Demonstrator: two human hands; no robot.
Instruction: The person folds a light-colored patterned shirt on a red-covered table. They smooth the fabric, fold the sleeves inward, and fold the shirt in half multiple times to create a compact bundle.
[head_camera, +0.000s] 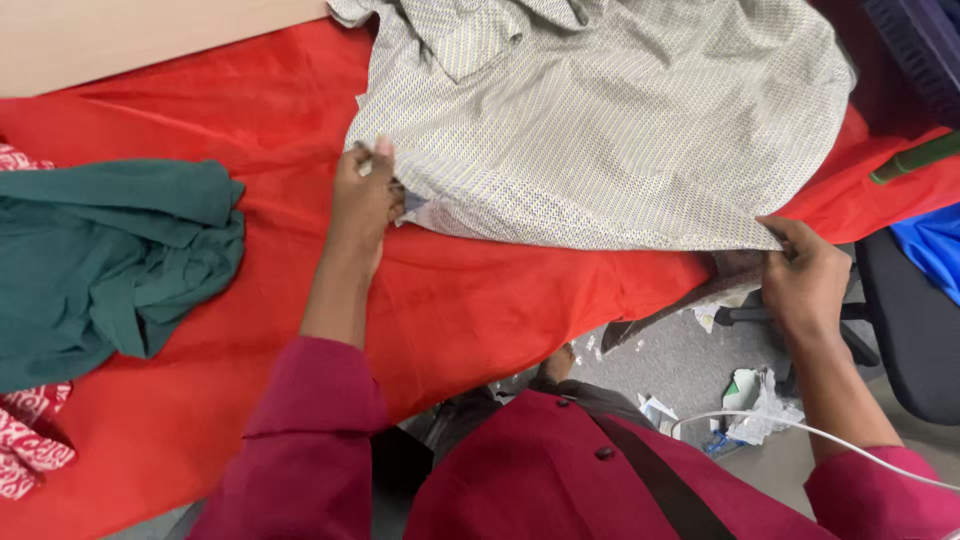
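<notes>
On the counter (130, 45), draped in a red cloth (300, 300), a pale patterned shirt (610, 130) is spread flat across the upper middle, its lower hem running along the near edge. The hem is pinched at two points. The left hand (365, 200) is closed on the shirt's lower left corner, fingers (383, 150) curled over the fabric, thumb side down on the red cloth. The right hand (805, 280) is closed on the lower right corner, just past the counter edge, with the fabric gripped between thumb and fingers. Both arms are covered by maroon sleeves (310, 440).

Well apart to the left, a crumpled green garment (110, 260) is lying on the red cloth, with a red-and-white printed fabric (30, 440) partly tucked under it. Below the right hand, scraps of paper litter (755, 405) are seen on the grey floor (680, 365), beside a black chair (910, 320). A white cable (800, 428) is crossing the right forearm.
</notes>
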